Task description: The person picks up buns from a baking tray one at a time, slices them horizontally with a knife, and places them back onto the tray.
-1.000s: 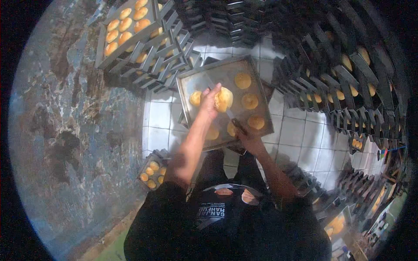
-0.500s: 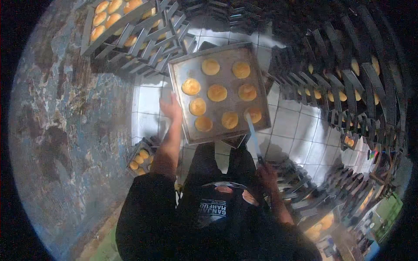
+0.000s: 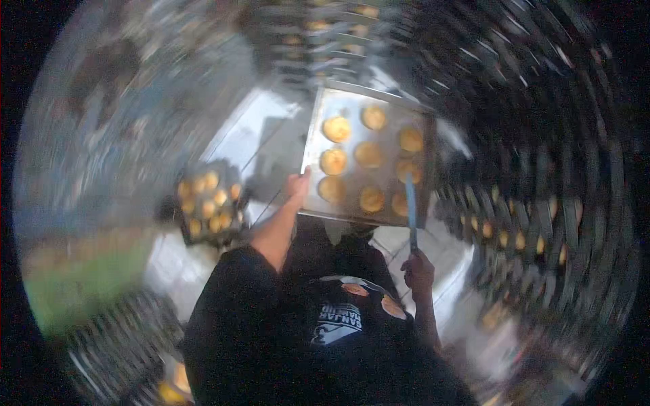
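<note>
1. The rectangular grey metal tray (image 3: 352, 139) is in front of the person's body, above a pale tiled floor (image 3: 179, 267), its sides slightly skewed to the view. Whether anything else supports it from below cannot be told.
2. Nine round golden-brown buns (image 3: 368, 155) lie on the tray in roughly three rows of three, well within the low metal rim on the left side and closer to it on the right.
3. The left hand (image 3: 296, 188) is at the tray's left edge, near its lower corner. It grips the rim, with the thumb side uppermost; blur and the tray leave the placing of the other fingers unclear.
4. The right hand (image 3: 418, 272) is below the tray's lower right part, its fingers curled together around the lower end of a long, narrow, bluish-grey flat blade (image 3: 412, 216).
5. The blade points up across the tray's lower edge, and its tip overlaps the middle bun of the right-hand column. Whether it touches that bun cannot be told.
6. To the left, apart from the held tray, a smaller-looking dark tray filled with golden buns (image 3: 208, 208) shows, blurred.
7. Dark stacked trays (image 3: 521, 196) fill the right side, some with buns between them, all streaked by blur.
8. The person wears a black shirt with white lettering (image 3: 291, 331).
</note>
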The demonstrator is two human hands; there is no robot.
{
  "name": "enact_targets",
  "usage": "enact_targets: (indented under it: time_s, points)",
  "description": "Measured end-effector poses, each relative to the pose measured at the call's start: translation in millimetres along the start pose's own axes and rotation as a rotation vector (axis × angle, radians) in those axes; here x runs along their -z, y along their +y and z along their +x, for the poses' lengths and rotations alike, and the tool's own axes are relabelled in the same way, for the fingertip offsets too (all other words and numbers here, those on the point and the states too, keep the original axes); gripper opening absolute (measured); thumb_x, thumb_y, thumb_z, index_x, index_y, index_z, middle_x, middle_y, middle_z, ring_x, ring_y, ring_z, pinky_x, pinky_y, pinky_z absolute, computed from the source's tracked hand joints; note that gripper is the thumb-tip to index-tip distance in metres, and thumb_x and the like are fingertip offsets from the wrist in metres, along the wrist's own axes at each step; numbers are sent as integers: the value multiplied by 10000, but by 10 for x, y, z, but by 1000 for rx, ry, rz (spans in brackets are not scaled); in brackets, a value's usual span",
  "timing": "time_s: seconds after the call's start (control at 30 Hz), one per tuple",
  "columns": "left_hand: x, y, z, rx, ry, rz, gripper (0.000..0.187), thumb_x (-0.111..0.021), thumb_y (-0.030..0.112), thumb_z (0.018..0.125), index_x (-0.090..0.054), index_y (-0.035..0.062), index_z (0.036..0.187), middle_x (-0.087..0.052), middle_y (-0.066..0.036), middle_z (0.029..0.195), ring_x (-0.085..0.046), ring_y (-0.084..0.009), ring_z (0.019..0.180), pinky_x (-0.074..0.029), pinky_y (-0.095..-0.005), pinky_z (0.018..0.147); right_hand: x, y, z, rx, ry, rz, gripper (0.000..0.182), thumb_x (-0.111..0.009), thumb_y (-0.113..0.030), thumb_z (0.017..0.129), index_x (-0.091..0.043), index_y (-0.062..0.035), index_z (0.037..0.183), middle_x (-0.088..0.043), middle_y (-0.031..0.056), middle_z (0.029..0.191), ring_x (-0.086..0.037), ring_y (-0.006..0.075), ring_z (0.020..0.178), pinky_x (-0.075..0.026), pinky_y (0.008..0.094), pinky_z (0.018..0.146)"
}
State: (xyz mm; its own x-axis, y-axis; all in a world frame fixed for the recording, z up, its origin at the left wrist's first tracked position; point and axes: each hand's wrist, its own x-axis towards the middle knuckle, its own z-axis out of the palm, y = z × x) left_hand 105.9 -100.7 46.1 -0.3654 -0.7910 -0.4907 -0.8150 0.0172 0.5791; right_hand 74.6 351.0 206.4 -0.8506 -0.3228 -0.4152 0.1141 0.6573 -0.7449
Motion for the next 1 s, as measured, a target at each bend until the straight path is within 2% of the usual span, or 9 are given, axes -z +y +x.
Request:
enact_targets:
  time_s: [0.03, 0.13, 0.3, 0.4, 0.5, 0.6, 0.67, 0.77, 1.0]
  points:
    - [157, -183, -73, 207, -91, -251, 562, -698, 534, 878, -734, -28, 887, -694, -130, 782, -652, -242, 738, -491, -419, 706, -9, -43, 91, 51, -4, 36, 279, -521, -220, 1003, -635, -52, 1195, -650, 34, 718, -507, 80, 492, -384, 248, 438]
    - [234, -1471, 5, 211, 361, -272, 594, -704, 578, 859, -714, -14, 815, -678, -116, 753, -622, -226, 700, -485, -424, 664, 49, -845, 154, -122, -146, 348, 186, -536, -186, 1004, -615, -80, 1135, -618, 23, 699, -449, 43, 437, -322, 229, 363]
    - [1304, -1940, -737, 374, 487, -404, 503, -618, 501, 950, -709, 7, 974, -599, -90, 642, -548, -231, 572, -445, -435, 557, -243, -853, 610, -56, -288, 266, 371, -614, -288, 990, -602, -67, 1287, -619, 16, 713, -468, 55, 459, -325, 226, 387]
    - [1619, -3334, -636, 161, 546, -636, 458, -579, 451, 989, -714, 15, 953, -586, -79, 630, -536, -210, 574, -430, -414, 528, -662, -1558, 408, -1, -362, 138, 340, -591, -313, 1007, -617, -66, 1239, -598, 2, 698, -442, 47, 461, -327, 229, 393]
    - [1964, -4235, -406, 198, 533, -106, 400, -568, 379, 1004, -705, 5, 968, -602, -69, 654, -560, -225, 593, -452, -410, 551, -1211, -2045, 399, -58, -457, 139, 283, -596, -322, 1008, -647, -66, 1118, -589, -7, 694, -429, 41, 486, -339, 229, 422]
    - [2258, -4964, -65, 176, 1035, -725, 399, -571, 352, 1000, -682, -31, 996, -656, -115, 756, -592, -252, 660, -483, -420, 599, -1807, -2179, 451, -22, -554, 35, 267, -620, -326, 997, -648, -61, 1011, -614, -3, 689, -444, 42, 514, -339, 228, 456]
    - [2756, -5216, -102, 348, 506, 302, 485, -609, 406, 967, -658, -73, 1025, -693, -173, 887, -631, -278, 762, -510, -424, 660, -2249, -2273, 449, -88, -577, -21, 265, -621, -322, 996, -643, -59, 978, -642, 11, 690, -464, 47, 514, -344, 236, 454]
    - [2955, -5716, 282, 667, 679, -404, 572, -650, 480, 921, -664, -77, 1048, -703, -209, 943, -659, -293, 834, -525, -436, 701, -2806, -2199, 551, -143, -653, -115, 238, -617, -293, 998, -644, -57, 978, -658, 36, 701, -483, 58, 493, -349, 248, 429]
    - [2887, -6573, 903, 862, 582, -416, 567, -641, 480, 919, -677, -66, 1064, -711, -195, 942, -678, -301, 877, -522, -471, 741, -3536, -2097, 754, -177, -782, -388, 315, -574, -324, 1009, -625, -27, 1100, -657, 34, 718, -517, 74, 539, -391, 254, 476]
